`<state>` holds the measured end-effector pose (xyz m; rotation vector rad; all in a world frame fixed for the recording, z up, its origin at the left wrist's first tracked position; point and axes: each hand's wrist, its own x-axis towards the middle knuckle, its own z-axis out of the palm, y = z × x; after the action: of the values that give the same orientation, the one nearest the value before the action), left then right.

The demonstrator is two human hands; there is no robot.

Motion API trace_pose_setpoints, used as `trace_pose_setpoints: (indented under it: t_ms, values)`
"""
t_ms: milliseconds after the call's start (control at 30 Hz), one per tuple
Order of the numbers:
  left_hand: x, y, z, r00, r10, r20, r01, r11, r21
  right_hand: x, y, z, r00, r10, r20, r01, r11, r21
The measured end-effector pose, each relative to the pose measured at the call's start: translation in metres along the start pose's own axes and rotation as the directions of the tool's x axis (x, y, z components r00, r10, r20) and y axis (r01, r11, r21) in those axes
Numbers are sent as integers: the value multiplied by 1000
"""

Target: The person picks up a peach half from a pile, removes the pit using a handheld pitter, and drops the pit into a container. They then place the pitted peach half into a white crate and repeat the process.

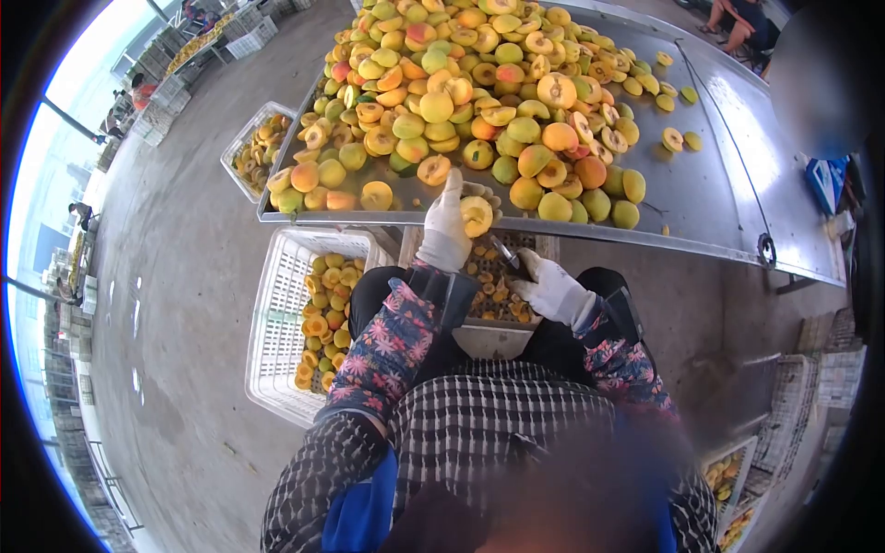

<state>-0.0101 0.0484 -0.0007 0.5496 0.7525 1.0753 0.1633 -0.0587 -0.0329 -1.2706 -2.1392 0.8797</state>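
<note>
My left hand (pixel 448 226), in a white glove, holds a halved yellow peach (pixel 477 217) at the table's front edge, its cut face turned up. In my right hand (pixel 551 291), also gloved, is a knife (pixel 505 252) with a dark handle; its blade points up and left, close below the peach half. Beyond both hands a big heap of whole and halved peaches (pixel 437 107) lies on the metal table (pixel 682 223). Under my hands a crate (pixel 548 247) holds small pieces, partly hidden by my hands and sleeves.
A white crate (pixel 277 323) of peach halves stands on the floor by my left knee. Another crate (pixel 232 158) of fruit is left of the table. Stacked crates (pixel 790 405) stand at the right. Other people (pixel 735 23) sit beyond the table and at the far left.
</note>
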Motion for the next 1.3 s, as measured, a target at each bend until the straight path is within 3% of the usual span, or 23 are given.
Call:
trace_pose_setpoints:
  t_ms: [133, 200, 367, 400, 533, 567, 633, 667, 700, 733, 800, 900, 1033, 1067, 1233, 1300]
  values:
    - [-1, 5, -3, 1000, 23, -20, -22, 1000, 20, 10, -16, 3, 954, 77, -289, -72, 997, 26]
    - [-3, 0, -1, 1000, 24, -7, -24, 999, 46, 25, -41, -5, 943, 226, -246, -222, 974, 44]
    - [1, 7, -5, 999, 18, -37, -18, 1000, -1, 25, -61, -6, 978, 176, -109, -206, 876, -436]
    - [3, 10, -11, 998, 19, -63, -20, 1000, -12, 22, -59, -3, 965, 254, -70, -255, 833, -491]
    - [-5, 32, -22, 992, 112, -52, -106, 990, 96, 11, -49, -14, 885, 465, -9, -406, 764, -502]
    - [-14, 44, -27, 966, 245, 88, -260, 924, 281, 7, -48, -17, 880, 474, -16, -419, 762, -494]
    - [-5, 72, -57, 944, 326, -54, -264, 843, 469, -2, -45, -21, 877, 480, -28, -432, 760, -485]
    - [-15, 96, -59, 892, 452, -29, -298, 633, 715, -7, -43, -22, 878, 478, -30, -431, 761, -484]
    - [-9, 110, -86, 806, 586, 78, -299, 290, 909, -11, -42, -23, 878, 478, -33, -433, 762, -481]
    - [-22, 129, -85, 825, 565, 34, -23, -26, 999, -13, -40, -22, 881, 472, -32, -430, 771, -471]
    - [-22, 137, -94, 770, 629, 103, 55, -226, 973, -16, -38, -21, 890, 456, -23, -415, 787, -457]
    - [4, 124, -79, 815, 538, 215, -96, -241, 966, -7, -38, -15, 891, 454, -8, -408, 795, -449]
    - [62, 89, -57, 915, 319, 248, -155, -289, 945, 1, -45, -12, 889, 456, 34, -401, 813, -421]
    - [80, 79, -55, 934, 271, 234, -129, -357, 925, 1, -46, -10, 887, 460, 37, -404, 813, -420]
    - [106, 54, -38, 961, 272, 51, 71, -420, 905, -8, -49, -9, 880, 474, 36, -425, 819, -385]
    - [104, 54, -38, 987, 140, 81, -24, -372, 928, -9, -47, -7, 868, 495, 46, -448, 819, -358]
